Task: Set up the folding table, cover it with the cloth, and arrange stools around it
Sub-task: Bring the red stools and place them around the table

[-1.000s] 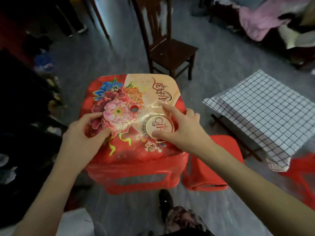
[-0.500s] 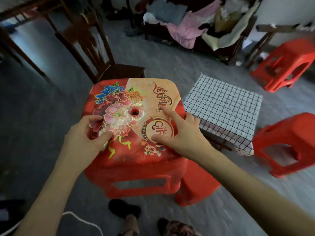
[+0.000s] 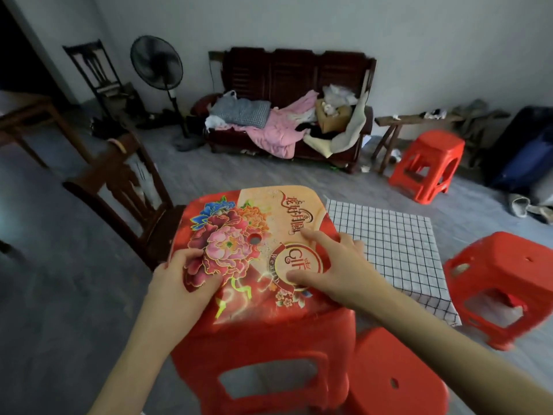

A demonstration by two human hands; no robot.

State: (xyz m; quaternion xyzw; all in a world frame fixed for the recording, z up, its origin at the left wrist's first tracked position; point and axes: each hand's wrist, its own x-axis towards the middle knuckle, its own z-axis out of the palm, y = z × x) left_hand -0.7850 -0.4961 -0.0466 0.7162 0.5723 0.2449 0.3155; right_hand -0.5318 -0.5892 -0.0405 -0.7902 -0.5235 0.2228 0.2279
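Fingers of the left hand [image 3: 176,290] are curling over the near-left edge of the red plastic stool with a glossy floral print on its seat [image 3: 257,265], thumb on top and the rest apparently tucked under the rim, though the underside is hidden. Fingers of the right hand [image 3: 335,271] are lying spread and flat on the printed seat, index finger reaching toward the lettering, thumb pressing near the round emblem; they are clamping nothing.

This stool is sitting close in front of the person, between a dark wooden chair [image 3: 125,199] on the left and the low folding table already draped in a white cloth with a thin black grid [image 3: 386,244] on the right. A plain red plastic stool [image 3: 392,381] is standing just beside the printed one at lower right; another [image 3: 502,283] is waiting beyond the table's near corner, and a third [image 3: 428,163] stands well apart near the wooden bench [image 3: 413,119].

Judging by its hollow moulded legs and cut-out side panel, the stool is probably light and stiff, easy to lift. Its shiny seat film looks slippery, so a flat palm may be sliding rather than gripping. The seat rim or the side opening would likely offer surer holds.
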